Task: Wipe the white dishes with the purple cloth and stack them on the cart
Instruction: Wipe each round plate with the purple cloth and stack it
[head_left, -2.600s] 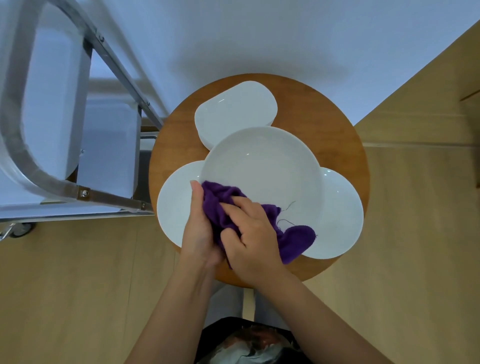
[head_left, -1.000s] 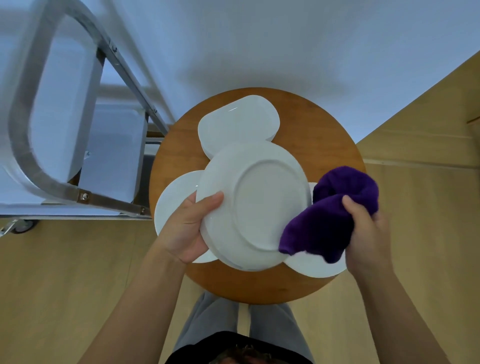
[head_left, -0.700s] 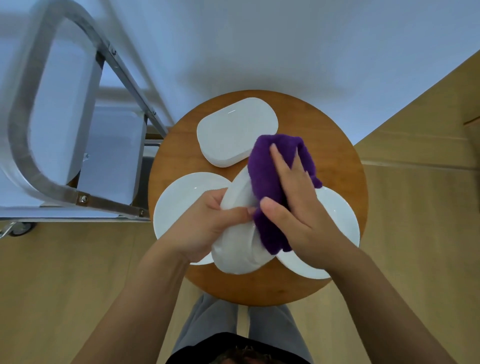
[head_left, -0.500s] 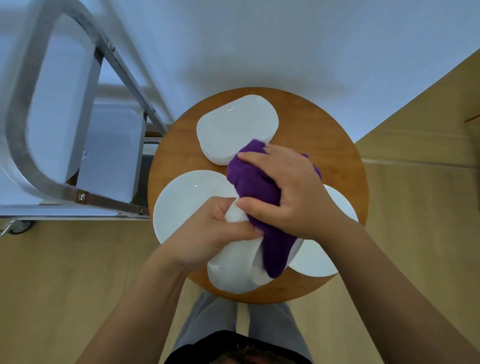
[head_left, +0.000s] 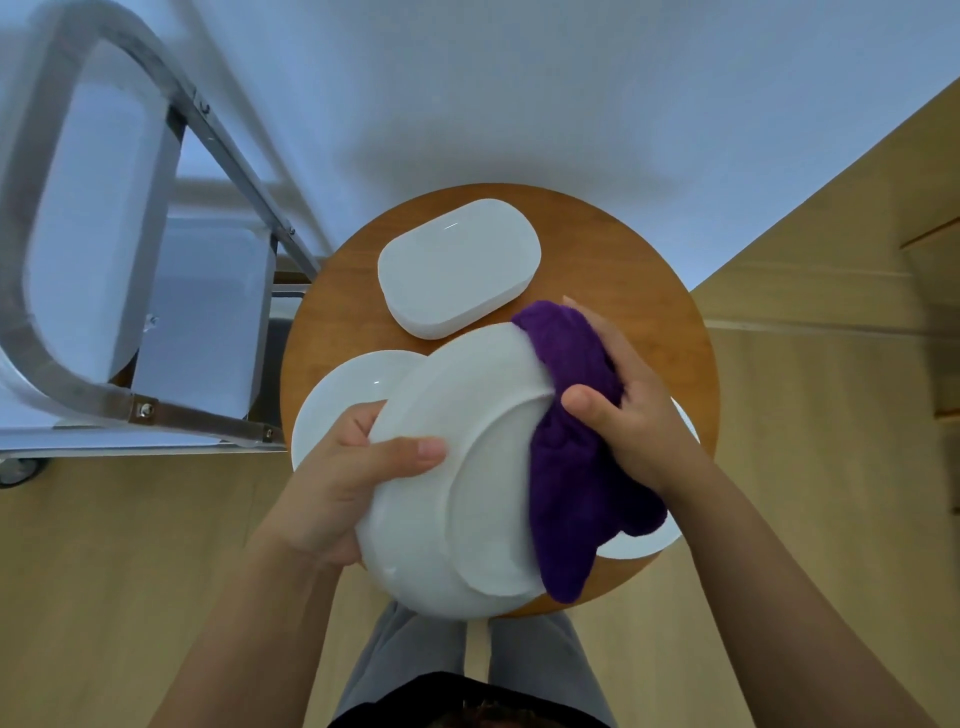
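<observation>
The cart stands at the left, its metal frame and pale shelves reaching up the far-left corner, just beside the round wooden worktop in the middle of the scene. On the worktop, at the far side, sits a stack of rounded rectangular white dishes. A round white plate lies flat at the left edge, partly covered by the plate being handled, and another white plate shows only as a sliver at the right, under the cloth and the right wrist.

The large white plate is held up over the near half of the worktop, tilted with its underside and foot ring facing the camera. The left hand grips its left rim, thumb curled across the back and fingers hidden behind. The purple cloth is draped over the plate's right rim and hangs down past its near edge. The right hand has its fingers and thumb curled round the bunched cloth, pressing it against the rim.

Half a second ago the plate stood nearly edge-on, with the right hand and cloth on top of it; now the plate has turned so its broad back shows, and the cloth has slid to the right rim. The rectangular stack and the left plate have not moved.
</observation>
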